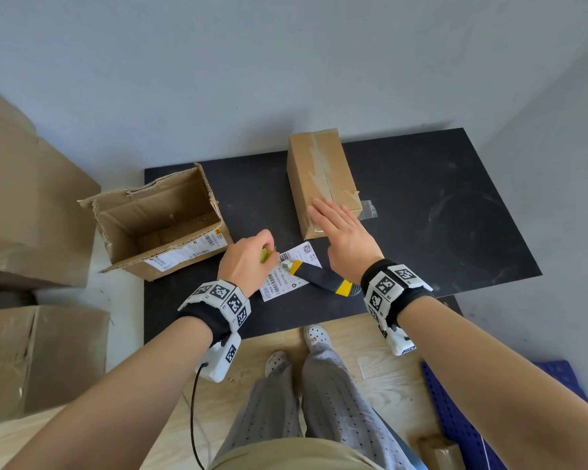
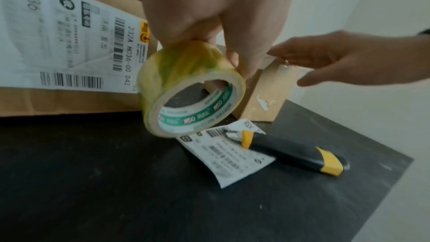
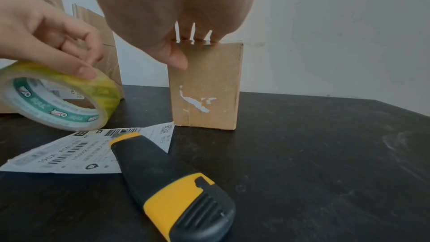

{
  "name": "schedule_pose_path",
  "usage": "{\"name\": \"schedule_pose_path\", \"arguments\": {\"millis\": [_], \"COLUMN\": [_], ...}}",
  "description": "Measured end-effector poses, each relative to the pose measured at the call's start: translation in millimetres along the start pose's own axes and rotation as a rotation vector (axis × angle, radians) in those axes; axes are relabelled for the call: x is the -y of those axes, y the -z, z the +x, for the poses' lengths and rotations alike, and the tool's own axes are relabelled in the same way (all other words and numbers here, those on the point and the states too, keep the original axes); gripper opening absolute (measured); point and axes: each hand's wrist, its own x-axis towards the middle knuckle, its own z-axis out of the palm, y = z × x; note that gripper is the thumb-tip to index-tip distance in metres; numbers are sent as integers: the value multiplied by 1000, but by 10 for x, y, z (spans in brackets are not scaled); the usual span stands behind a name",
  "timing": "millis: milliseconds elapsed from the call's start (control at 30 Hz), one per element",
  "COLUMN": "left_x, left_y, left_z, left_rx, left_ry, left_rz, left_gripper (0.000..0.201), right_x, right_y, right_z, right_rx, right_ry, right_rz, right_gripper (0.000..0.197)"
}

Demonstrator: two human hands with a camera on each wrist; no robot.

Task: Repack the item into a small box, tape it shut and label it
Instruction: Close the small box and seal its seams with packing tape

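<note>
On the far left of the tabletop (image 1: 421, 198) stands a large open box (image 1: 160, 225), flaps torn, an old shipping label on its near side. Nothing shows inside it.

Just right of it, left hand (image 1: 248, 262) holds a tape roll (image 2: 190, 89) off the surface, fingers (image 2: 244, 62) curled round its rim, one through the core. Roll hangs above the near-left corner of a loose shipping label (image 1: 291, 271).

That label lies flat, print up. A utility knife (image 1: 323, 278), black and yellow, lies across it, nose on the paper and tail pointing right.

Further right and farther off, small box (image 1: 323, 184) lies closed on its long side. Clear tape runs along its top seam; a loose tail sticks out at its right edge. Item not visible, presumably sealed inside.

Right hand (image 1: 345, 235) rests flat on the near end of the small box, fingers (image 3: 186, 36) straight and slightly spread, thumb hanging down the end face.

Judgement: taping looks done or nearly so; hand is steadying or smoothing. Roll appears on its way down or aside. Labelling step is not yet done. Next move calls for freeing the left hand, shifting the knife off the label, then lifting the paper and pressing it square onto a clean face of the small box.
</note>
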Motion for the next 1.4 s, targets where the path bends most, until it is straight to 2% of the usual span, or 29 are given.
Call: {"name": "schedule_pose_path", "arguments": {"millis": [133, 267, 367, 600, 700, 833, 1000, 1133, 1300, 1400], "left_x": [2, 15, 39, 70, -12, -200, -520, -780, -905, -915], "left_y": [-108, -211, -288, -337, -262, -58, 117, 76, -102, -190], "left_z": [-120, -227, -269, -228, -180, -76, 30, 133, 234, 259], "left_rx": [-59, 18, 98, 204, 191, 101, -36, -5, 28, -10], "left_ry": [-139, -88, -73, -28, -4, 35, 65, 156, 275, 349], "left_rz": [43, 101, 194, 217, 203, 192, -114, -433, -730, -842], "left_gripper": [12, 29, 31, 31, 30, 26, 32, 41, 49, 53], "right_x": [10, 9, 9, 18, 27, 9, -122, -268, -403, -450], "right_y": [-3, 14, 40, 99, 160, 248, 361, 434, 456, 445], "right_z": [0, -5, -10, -22, -21, -52, -126, -154, -165, -174], "right_rx": [10, 33, 42, 102, 136, 115, 69, 85, 101, 154], "right_ry": [-14, -17, -11, -3, -6, -23, -99, -184, -442, -519], "right_rz": [-10, -28, -42, -79, -99, -100, 2, 110, 574, 690], "right_gripper": [79, 79, 79, 80, 79, 78, 72, 69, 67, 66]}}
